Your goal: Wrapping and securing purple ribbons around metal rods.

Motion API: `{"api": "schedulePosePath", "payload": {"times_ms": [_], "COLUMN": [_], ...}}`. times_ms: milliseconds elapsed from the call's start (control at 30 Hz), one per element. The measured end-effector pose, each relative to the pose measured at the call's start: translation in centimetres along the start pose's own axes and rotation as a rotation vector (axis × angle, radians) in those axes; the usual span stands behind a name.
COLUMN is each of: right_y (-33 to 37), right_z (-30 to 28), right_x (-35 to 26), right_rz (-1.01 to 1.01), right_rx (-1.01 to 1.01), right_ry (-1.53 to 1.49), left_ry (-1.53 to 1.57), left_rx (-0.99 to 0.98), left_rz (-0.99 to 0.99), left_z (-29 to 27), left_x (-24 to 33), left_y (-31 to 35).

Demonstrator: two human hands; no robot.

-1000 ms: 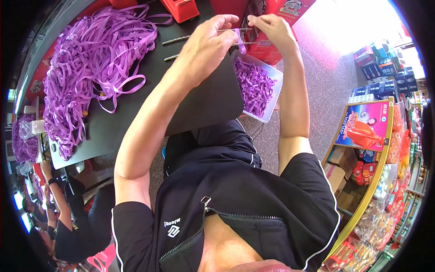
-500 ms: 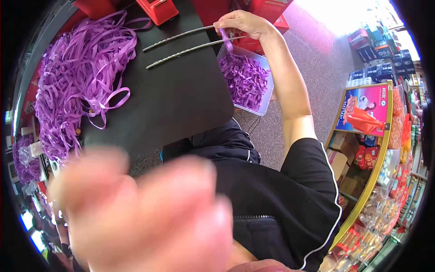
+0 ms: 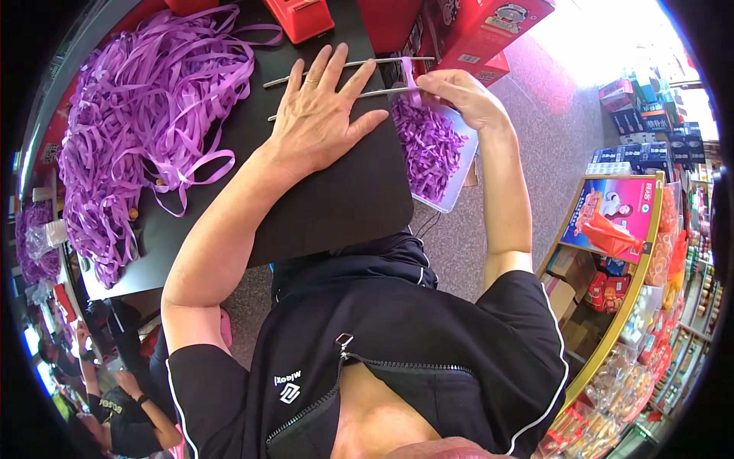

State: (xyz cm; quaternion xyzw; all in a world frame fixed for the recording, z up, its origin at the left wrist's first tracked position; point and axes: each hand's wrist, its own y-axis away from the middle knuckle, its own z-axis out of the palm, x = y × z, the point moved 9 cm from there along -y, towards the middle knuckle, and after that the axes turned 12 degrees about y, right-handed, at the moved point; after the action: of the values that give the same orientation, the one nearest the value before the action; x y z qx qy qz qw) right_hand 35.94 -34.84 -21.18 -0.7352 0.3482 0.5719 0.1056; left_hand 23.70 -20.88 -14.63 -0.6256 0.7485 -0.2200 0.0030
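Spreading my left hand over rods, my right hand unclear in grip, I've ribbon pieces done, a heap left.

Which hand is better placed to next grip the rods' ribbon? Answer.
Probably the right hand: its fingers are at the nearer rod, beside the purple ribbon. The left hand spreads over both rods, farther off.

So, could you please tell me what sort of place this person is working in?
It looks like a small shop, probably with some handwork done in it: bagged goods and stacked boxes on the right suggest a shop, and the heap of purple ribbons suggests handwork.
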Motion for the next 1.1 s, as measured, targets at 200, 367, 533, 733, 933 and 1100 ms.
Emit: {"api": "schedulePosePath", "payload": {"times_ms": [200,367,533,733,933,1100], "right_y": [-0.8,-1.1,-1.1,-2.9,-5.3,-4.1], "right_z": [1.6,0.7,-0.5,-4.8,-1.0,-2.2], "right_x": [-0.6,0.1,-0.2,-3.9,-2.3,-0.7], "right_rz": [-0.032,0.018,0.022,-0.183,-0.041,0.055], "right_rx": [-0.027,-0.061,-0.099,0.224,-0.092,0.022], "right_ry": [-0.124,-0.168,-0.038,0.152,-0.058,-0.150], "left_ry": [0.011,0.021,0.029,0.059,0.033,0.039], "left_rx": [-0.042,-0.040,-0.008,0.015,-0.003,0.001], "left_rz": [-0.018,-0.017,-0.011,-0.002,-0.008,-0.009], "left_z": [0.0,0.0,0.1,-0.2,-0.2,-0.3], "left_x": [-0.1,-0.4,-0.5,-0.5,-0.4,-0.5], "left_y": [-0.4,-0.3,-0.1,-0.2,-0.2,-0.1]}}
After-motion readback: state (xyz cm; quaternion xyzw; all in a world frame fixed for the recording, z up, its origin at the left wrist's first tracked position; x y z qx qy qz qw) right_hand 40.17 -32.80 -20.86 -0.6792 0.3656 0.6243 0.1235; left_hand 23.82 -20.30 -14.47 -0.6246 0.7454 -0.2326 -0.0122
